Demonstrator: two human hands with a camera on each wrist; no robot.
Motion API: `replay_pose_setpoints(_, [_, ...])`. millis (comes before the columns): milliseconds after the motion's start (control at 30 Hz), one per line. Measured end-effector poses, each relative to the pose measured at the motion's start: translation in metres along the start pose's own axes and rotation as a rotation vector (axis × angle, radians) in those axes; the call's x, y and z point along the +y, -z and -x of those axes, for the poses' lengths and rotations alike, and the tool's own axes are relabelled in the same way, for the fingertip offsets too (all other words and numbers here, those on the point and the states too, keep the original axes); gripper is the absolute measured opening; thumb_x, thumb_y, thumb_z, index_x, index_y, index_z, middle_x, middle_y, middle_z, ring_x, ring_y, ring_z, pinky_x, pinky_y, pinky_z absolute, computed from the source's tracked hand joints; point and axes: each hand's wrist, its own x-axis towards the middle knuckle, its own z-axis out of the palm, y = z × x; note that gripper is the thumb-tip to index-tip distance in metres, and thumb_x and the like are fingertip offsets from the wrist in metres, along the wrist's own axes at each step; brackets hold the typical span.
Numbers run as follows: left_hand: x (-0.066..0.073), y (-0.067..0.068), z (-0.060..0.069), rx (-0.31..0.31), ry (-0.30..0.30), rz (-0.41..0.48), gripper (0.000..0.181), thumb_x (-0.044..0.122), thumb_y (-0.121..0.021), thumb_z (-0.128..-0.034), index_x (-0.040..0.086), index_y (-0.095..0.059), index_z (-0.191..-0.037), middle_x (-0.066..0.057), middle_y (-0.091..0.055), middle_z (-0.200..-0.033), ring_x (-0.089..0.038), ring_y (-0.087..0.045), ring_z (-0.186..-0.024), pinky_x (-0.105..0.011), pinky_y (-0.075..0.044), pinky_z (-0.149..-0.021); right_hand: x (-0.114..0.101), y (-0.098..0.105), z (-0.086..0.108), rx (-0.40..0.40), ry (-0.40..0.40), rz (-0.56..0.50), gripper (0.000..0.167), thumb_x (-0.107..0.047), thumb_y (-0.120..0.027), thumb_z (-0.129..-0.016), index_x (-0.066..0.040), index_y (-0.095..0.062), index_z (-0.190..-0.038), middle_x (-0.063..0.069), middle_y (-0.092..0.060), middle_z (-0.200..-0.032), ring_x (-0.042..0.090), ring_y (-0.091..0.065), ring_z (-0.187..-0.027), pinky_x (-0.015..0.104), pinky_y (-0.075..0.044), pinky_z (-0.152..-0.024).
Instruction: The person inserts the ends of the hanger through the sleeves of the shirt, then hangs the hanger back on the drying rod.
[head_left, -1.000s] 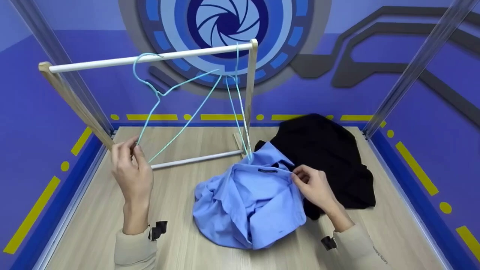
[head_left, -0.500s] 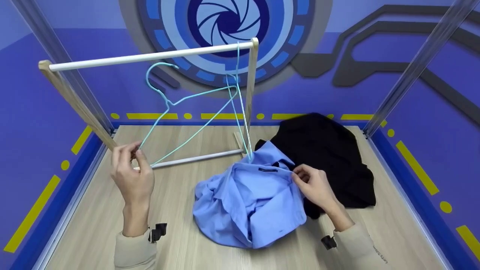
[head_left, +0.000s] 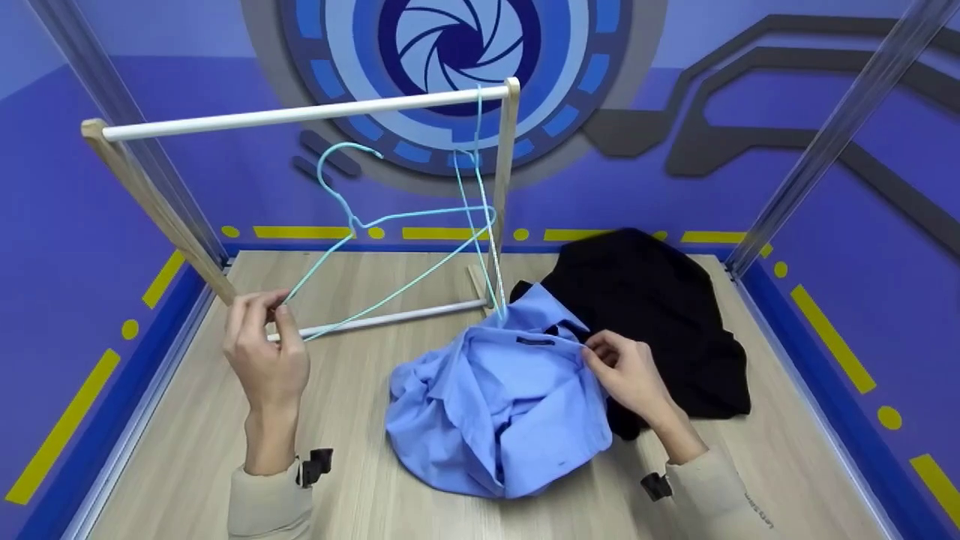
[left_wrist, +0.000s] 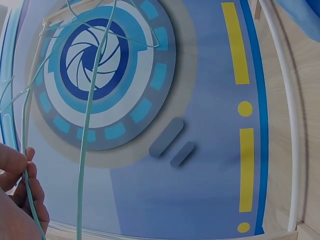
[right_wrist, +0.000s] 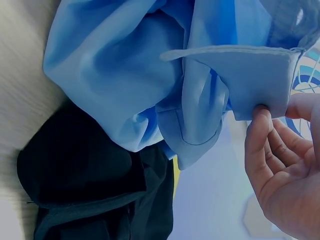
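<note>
Turquoise wire hanger (head_left: 354,223), thin, hook curved, left of centre; left hand (head_left: 266,356) pinches its near end, fingers closed on wire. Light-blue collared shirt (head_left: 544,420), smooth woven cloth, rumpled, lower middle of frame; right hand (head_left: 630,375) clamps collar edge between thumb and fingers. Black matte garment (head_left: 660,322) heaped at right. Second turquoise hanger (head_left: 480,176) on white-railed wooden clothes rack (head_left: 300,115), upper middle. Pale wood-grain surface (head_left: 352,420) beneath.

I see blue-violet walls (head_left: 600,199) on three sides of a pale wood-grain tabletop (head_left: 349,465) — yellow dashes (head_left: 304,232) (dots (head_left: 376,233) between) run low, a round emblem (head_left: 459,37) above.
</note>
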Motion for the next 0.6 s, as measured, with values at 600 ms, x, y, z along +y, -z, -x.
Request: replay_pose_setpoints(600, [-0.006,-0.0003,0.0047,-0.008,0.011,0.013,0.014,-0.012,-0.06,-0.0931,-0.009,-0.072,-0.1,-0.018,-0.064,-0.096,-0.022,-0.059,-0.085,-0.016,-0.043,-0.081,0.0023,0.0006,0.0013,-0.009,0.003,-0.006,0.006,-0.01,-0.075,-0.094,-0.013,-0.072,-0.09,-0.011,-0.067,-0.074,0.01,-0.063,-0.061,0.025,-0.05,-0.056])
